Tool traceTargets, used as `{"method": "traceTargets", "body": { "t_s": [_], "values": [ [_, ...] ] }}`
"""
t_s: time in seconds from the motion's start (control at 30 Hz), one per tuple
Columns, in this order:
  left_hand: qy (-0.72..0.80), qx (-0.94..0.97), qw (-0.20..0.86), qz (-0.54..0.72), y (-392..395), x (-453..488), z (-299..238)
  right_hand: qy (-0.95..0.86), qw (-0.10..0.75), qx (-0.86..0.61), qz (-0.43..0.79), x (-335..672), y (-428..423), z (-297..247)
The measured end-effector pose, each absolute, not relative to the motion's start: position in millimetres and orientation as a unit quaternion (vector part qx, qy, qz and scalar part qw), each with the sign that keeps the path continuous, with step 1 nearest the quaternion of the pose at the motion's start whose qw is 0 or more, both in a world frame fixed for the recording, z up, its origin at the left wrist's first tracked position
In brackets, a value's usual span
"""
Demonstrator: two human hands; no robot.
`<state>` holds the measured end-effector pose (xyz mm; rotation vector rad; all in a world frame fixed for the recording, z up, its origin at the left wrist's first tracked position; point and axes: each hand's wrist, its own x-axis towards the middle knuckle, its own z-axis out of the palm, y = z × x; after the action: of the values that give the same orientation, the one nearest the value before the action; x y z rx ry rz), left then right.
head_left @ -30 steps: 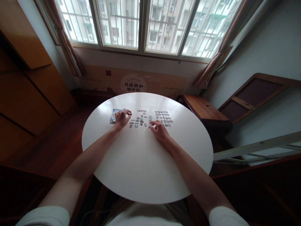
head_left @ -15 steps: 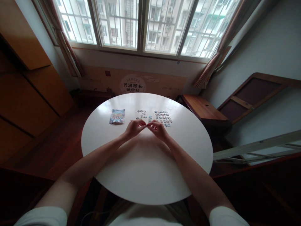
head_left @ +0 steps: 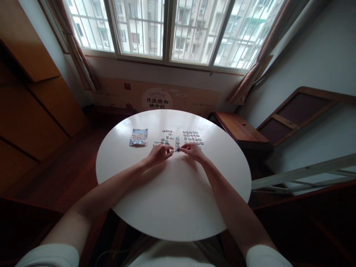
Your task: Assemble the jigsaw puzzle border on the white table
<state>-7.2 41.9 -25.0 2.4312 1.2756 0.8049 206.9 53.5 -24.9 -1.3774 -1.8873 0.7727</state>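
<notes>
Both hands meet over the round white table (head_left: 172, 200), just in front of scattered jigsaw pieces. My left hand (head_left: 160, 153) is curled, its fingertips pinched near a short joined strip of puzzle pieces (head_left: 177, 143). My right hand (head_left: 191, 150) is pinched too, fingertips at the strip's near end; a small dark piece seems to sit between the two hands. Loose pieces (head_left: 166, 136) lie behind the left hand, and a tidier group of pieces (head_left: 192, 136) lies behind the right hand.
A small printed picture card (head_left: 138, 137) lies on the table to the left of the pieces. A dark wooden side table (head_left: 239, 129) stands to the right, wooden cabinets (head_left: 36, 107) to the left, and a barred window (head_left: 167, 29) beyond.
My left hand came from the picture card to the middle and met my right hand. Both hands then lowered slightly toward the strip of joined pieces.
</notes>
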Motion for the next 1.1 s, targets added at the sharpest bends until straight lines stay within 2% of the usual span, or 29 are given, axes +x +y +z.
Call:
{"method": "traceTargets", "body": {
  "t_s": [0.17,0.43,1.1],
  "values": [
    [0.44,0.855,0.137,0.238,39.8,-5.3,-28.3,-0.721,0.295,-0.548,0.305,200.4,47.0,-27.0],
    [0.434,0.874,0.107,0.19,35.8,-3.2,-27.8,-0.742,0.285,-0.557,0.241,194.5,41.4,-23.9],
    [0.421,0.883,0.109,0.179,34.0,-3.1,-25.3,-0.754,0.279,-0.559,0.203,195.7,43.1,-29.3]
  ]
}}
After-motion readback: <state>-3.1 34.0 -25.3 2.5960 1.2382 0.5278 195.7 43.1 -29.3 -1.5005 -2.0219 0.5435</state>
